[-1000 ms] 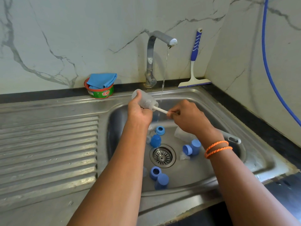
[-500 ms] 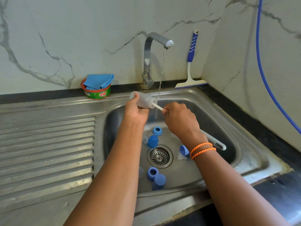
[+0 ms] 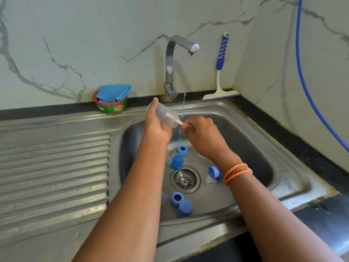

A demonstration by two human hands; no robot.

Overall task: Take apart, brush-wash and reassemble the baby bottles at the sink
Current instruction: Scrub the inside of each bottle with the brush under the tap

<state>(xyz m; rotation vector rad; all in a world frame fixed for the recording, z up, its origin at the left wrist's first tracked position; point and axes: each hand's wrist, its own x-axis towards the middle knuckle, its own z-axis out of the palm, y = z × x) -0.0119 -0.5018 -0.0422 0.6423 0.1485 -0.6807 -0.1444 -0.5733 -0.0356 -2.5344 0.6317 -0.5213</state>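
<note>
1. Since half a second ago I see the right hand (image 3: 203, 136) has slid closer to the bottle mouth, so less of the white brush handle (image 3: 179, 122) shows between the two hands.
2. The left hand (image 3: 157, 125) is wrapped around a clear baby bottle (image 3: 166, 114), holding it tilted above the sink (image 3: 264, 148) with its mouth toward the right.
3. The right hand pinches the brush handle, which enters the bottle mouth.
4. Water runs from the tap (image 3: 173, 69) in a thin stream just behind the hands.
5. Blue caps and rings lie around the drain (image 3: 185, 179): one ring (image 3: 182, 150), one cap (image 3: 177, 162), another ring (image 3: 177, 199).
6. On the worktop behind, a green soap tub (image 3: 111, 107) holds a blue cloth (image 3: 114, 92); a squeegee (image 3: 221, 72) leans on the wall.
</note>
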